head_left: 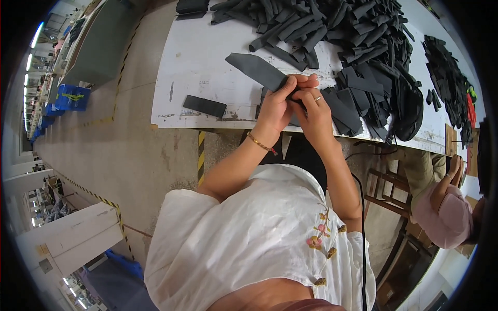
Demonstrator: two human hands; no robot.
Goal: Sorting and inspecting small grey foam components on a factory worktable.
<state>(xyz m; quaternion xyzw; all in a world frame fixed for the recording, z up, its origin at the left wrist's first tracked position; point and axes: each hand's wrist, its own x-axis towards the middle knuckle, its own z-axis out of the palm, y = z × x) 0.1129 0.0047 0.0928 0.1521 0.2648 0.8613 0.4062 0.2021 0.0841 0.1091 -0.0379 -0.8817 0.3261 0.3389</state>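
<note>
Here, near the middle of the frame, two bare hands worked close together. The left hand [278,103] was mostly closed and held a long, flat, dark grey cloth strip [255,70] between its thumb and fingers. The right hand [315,110] was curled up just beside it, with its fingers bent in and pinching the same end of the strip. The other end of the strip stuck out to the upper left and came to a slanted tip. The strip was up over the edge of a white, marked table [171,67].

Left of the hands, a small, black, flat rectangle piece [205,105] lay on the table by itself. At the top of the frame there was a big, messy heap of dark grey cloth strips [311,26]. Right of the hands, a pile of flat, dark grey cloth pieces [365,90] lay near the table's edge.

Far off at the upper left sat a blue plastic crate [71,98]. At the lower right was another person in a pink top [446,212].
</note>
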